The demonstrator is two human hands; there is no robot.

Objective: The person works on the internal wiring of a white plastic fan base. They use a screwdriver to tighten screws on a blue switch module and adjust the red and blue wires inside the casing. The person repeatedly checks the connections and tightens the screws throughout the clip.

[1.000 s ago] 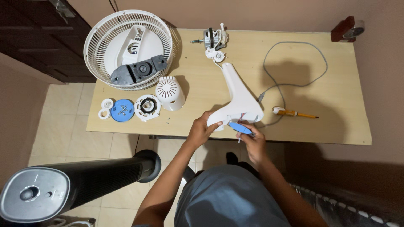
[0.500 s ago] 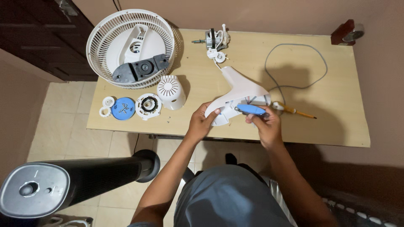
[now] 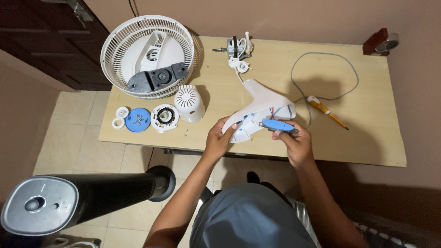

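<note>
While the left hand [image 3: 217, 139] grips the white fan housing [image 3: 264, 103], the right hand [image 3: 294, 142] clamps blue-handled pliers [image 3: 277, 125].

Warm, dim indoor light is falling from above onto the wooden table [image 3: 367, 133], casting soft shadows right of the white motor cover [image 3: 189, 104] and beneath the table's near edge. Nothing is glaring. Edges are bending slightly; the black tower fan [image 3: 78, 200] below the table is blurring softly.
</note>
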